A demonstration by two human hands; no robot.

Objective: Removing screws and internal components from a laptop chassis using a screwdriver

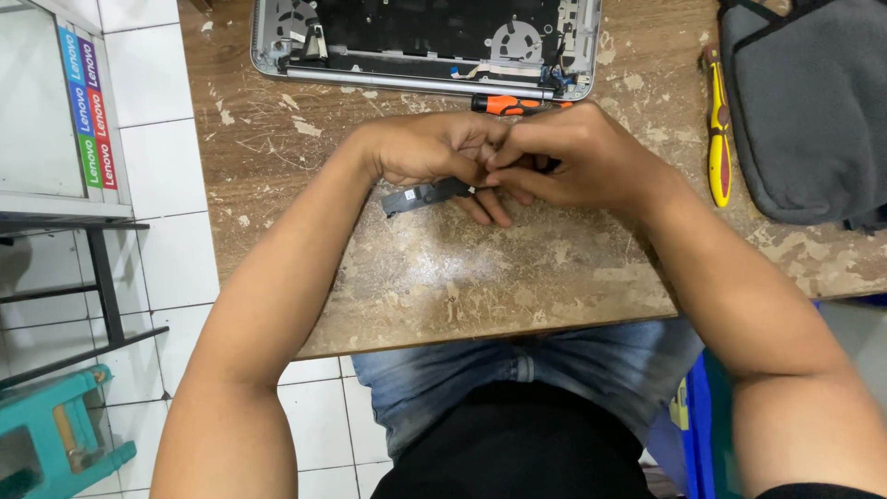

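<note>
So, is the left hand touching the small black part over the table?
Touching. The head view shows the left hand with its fingers closed on the black part, whose end sticks out below; the right hand pinches the other end.

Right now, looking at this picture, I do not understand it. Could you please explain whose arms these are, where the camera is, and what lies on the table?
There is no machine. The camera sits on a person's head and looks down at their own arms. The left hand and right hand together hold a small black part above a worn wooden table. Beyond them lie an opened laptop, an orange screwdriver, a yellow tool and a grey bag.
</note>
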